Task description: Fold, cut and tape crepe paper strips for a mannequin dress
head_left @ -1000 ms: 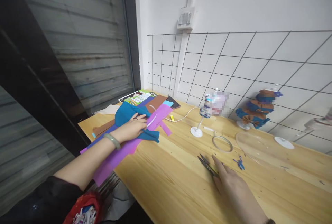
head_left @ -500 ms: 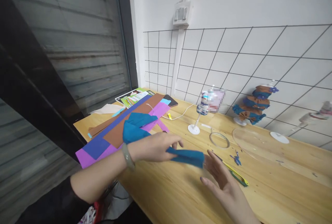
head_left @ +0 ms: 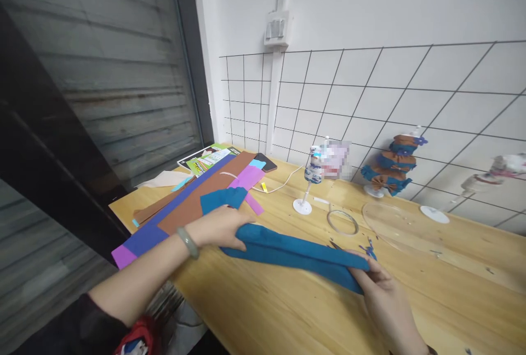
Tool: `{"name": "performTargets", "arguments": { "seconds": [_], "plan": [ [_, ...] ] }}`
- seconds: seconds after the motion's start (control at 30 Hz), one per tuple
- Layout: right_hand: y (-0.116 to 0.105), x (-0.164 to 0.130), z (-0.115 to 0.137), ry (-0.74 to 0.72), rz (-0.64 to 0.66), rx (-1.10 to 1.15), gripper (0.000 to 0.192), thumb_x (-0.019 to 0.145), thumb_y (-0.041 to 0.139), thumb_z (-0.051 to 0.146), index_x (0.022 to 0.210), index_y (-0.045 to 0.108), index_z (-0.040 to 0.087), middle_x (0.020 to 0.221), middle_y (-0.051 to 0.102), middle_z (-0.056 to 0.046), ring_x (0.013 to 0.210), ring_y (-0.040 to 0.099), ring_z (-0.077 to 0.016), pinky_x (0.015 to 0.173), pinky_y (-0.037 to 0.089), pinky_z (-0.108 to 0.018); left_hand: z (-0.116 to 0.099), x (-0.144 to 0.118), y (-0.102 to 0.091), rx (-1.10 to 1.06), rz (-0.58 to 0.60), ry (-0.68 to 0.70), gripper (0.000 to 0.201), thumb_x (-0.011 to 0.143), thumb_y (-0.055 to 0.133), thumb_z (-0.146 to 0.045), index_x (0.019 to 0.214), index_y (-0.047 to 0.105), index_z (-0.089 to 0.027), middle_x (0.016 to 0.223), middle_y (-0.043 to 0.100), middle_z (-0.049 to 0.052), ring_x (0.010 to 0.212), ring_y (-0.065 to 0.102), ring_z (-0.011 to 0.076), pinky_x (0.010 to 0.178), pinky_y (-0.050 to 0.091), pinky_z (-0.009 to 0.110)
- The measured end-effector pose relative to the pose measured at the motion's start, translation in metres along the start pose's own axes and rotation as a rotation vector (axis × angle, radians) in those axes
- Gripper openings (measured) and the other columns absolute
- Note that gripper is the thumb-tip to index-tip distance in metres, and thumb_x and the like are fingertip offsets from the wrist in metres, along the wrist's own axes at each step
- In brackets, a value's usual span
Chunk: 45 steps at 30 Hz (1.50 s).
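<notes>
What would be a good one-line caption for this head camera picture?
Left hand and right hand hold a folded teal felt strip stretched over a wooden table.

Left hand [head_left: 219,227] extended from the lower left, bare forearm angled upward across the frame, dark sleeve pushed back near the elbow, pale green bangle [head_left: 188,242] around the wrist. Palm down, knuckles raised, fingers curled and closed in a grip, thumb tucked beneath the fingertips. Right hand [head_left: 384,295] entering from the lower right corner, back of hand toward the camera, wrist cut off at the frame's edge. Fingers bent forward and pinched together, thumb pressed close beside them. Both hands held low and well apart, fingertips pointing toward each other.
</notes>
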State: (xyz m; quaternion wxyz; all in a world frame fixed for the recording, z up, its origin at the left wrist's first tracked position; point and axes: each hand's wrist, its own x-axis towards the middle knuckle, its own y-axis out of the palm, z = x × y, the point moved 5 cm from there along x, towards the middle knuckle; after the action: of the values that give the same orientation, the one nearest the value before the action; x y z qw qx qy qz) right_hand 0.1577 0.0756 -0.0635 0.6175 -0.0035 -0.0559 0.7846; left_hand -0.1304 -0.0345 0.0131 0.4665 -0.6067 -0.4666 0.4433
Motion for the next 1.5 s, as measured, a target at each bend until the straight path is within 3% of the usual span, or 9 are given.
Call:
{"name": "performTargets", "arguments": {
  "seconds": [0.23, 0.4, 0.53, 0.7, 0.8, 0.9, 1.1, 1.23, 1.5],
  "plan": [
    [-0.025, 0.007, -0.016, 0.155, -0.201, 0.119, 0.042, 0.063, 0.07, 0.045, 0.094, 0.066, 0.016, 0.091, 0.072, -0.006, 0.093, 0.064, -0.0236, 0.082, 0.051, -0.03, 0.046, -0.033, -0.026, 0.003, -0.05, -0.133, 0.013, 0.077, 0.056, -0.031, 0.081, 0.062, -0.02, 0.077, 0.064, 0.0, 0.073, 0.057, 0.0157, 0.069, 0.036, 0.025],
    [-0.038, 0.007, -0.008, 0.194, -0.264, 0.179, 0.039, 0.061, 0.07, 0.044, 0.091, 0.065, 0.02, 0.086, 0.072, -0.003, 0.082, 0.066, -0.0205, 0.073, 0.054, -0.025, 0.053, -0.048, -0.048, -0.224, -0.107, -0.14, 0.031, 0.083, 0.046, -0.042, 0.073, 0.059, -0.016, 0.07, 0.058, -0.001, 0.065, 0.052, 0.0117, 0.059, 0.035, 0.021],
    [-0.047, 0.009, -0.003, 0.237, -0.172, 0.152, 0.029, 0.059, 0.072, 0.044, 0.076, 0.065, 0.021, 0.072, 0.07, -0.002, 0.064, 0.065, -0.0191, 0.059, 0.055, -0.026, 0.06, -0.044, -0.052, -0.349, -0.065, -0.163, 0.037, 0.083, 0.045, -0.05, 0.083, 0.061, -0.017, 0.071, 0.057, -0.002, 0.066, 0.051, 0.0118, 0.058, 0.036, 0.019],
    [-0.06, 0.01, 0.01, 0.248, -0.211, -0.112, 0.032, 0.056, 0.069, 0.049, 0.07, 0.064, 0.021, 0.064, 0.068, 0.0, 0.058, 0.062, -0.0183, 0.057, 0.054, -0.025, 0.074, -0.022, -0.031, -0.202, -0.066, -0.226, 0.047, 0.076, 0.055, -0.05, 0.112, 0.057, -0.02, 0.08, 0.06, 0.002, 0.072, 0.055, 0.0164, 0.063, 0.04, 0.023],
    [-0.061, 0.006, 0.02, 0.219, -0.238, -0.22, 0.032, 0.057, 0.065, 0.052, 0.065, 0.064, 0.021, 0.058, 0.066, 0.0, 0.053, 0.06, -0.018, 0.056, 0.055, -0.025, 0.064, -0.014, -0.018, -0.016, -0.239, -0.22, 0.036, 0.084, 0.049, -0.039, 0.113, 0.057, -0.02, 0.094, 0.062, 0.007, 0.09, 0.056, 0.022, 0.078, 0.041, 0.031],
    [-0.057, 0.004, 0.023, 0.19, -0.21, -0.245, 0.034, 0.057, 0.063, 0.054, 0.065, 0.063, 0.021, 0.064, 0.069, -0.001, 0.059, 0.063, -0.0201, 0.058, 0.055, -0.026, 0.03, -0.017, -0.004, 0.041, -0.408, -0.091, 0.031, 0.089, 0.043, -0.034, 0.115, 0.054, -0.02, 0.109, 0.059, 0.009, 0.105, 0.051, 0.0224, 0.089, 0.04, 0.036],
    [-0.062, 0.004, 0.015, 0.246, -0.259, -0.275, 0.04, 0.053, 0.063, 0.057, 0.07, 0.064, 0.021, 0.073, 0.071, -0.001, 0.079, 0.065, -0.0246, 0.067, 0.055, -0.026, -0.04, -0.028, 0.043, 0.081, -0.34, 0.261, 0.051, 0.078, 0.059, -0.031, 0.126, 0.045, -0.022, 0.128, 0.05, 0.009, 0.12, 0.041, 0.0274, 0.1, 0.034, 0.045],
    [-0.066, 0.007, 0.009, 0.23, -0.277, -0.245, 0.044, 0.052, 0.064, 0.059, 0.075, 0.065, 0.021, 0.081, 0.071, -0.001, 0.083, 0.064, -0.0252, 0.071, 0.054, -0.027, -0.038, -0.028, 0.059, 0.157, -0.306, 0.229, 0.057, 0.076, 0.042, 0.0, 0.127, 0.043, -0.024, 0.129, 0.05, 0.007, 0.121, 0.041, 0.0237, 0.101, 0.036, 0.043],
    [-0.071, 0.006, 0.008, 0.149, -0.311, -0.302, 0.042, 0.06, 0.063, 0.055, 0.085, 0.069, 0.021, 0.094, 0.071, -0.003, 0.096, 0.062, -0.029, 0.075, 0.054, -0.033, -0.011, -0.033, 0.051, 0.231, -0.39, 0.14, 0.068, 0.071, 0.035, 0.009, 0.131, 0.04, -0.024, 0.133, 0.047, 0.008, 0.121, 0.043, 0.0218, 0.096, 0.043, 0.039]
  ]
}}
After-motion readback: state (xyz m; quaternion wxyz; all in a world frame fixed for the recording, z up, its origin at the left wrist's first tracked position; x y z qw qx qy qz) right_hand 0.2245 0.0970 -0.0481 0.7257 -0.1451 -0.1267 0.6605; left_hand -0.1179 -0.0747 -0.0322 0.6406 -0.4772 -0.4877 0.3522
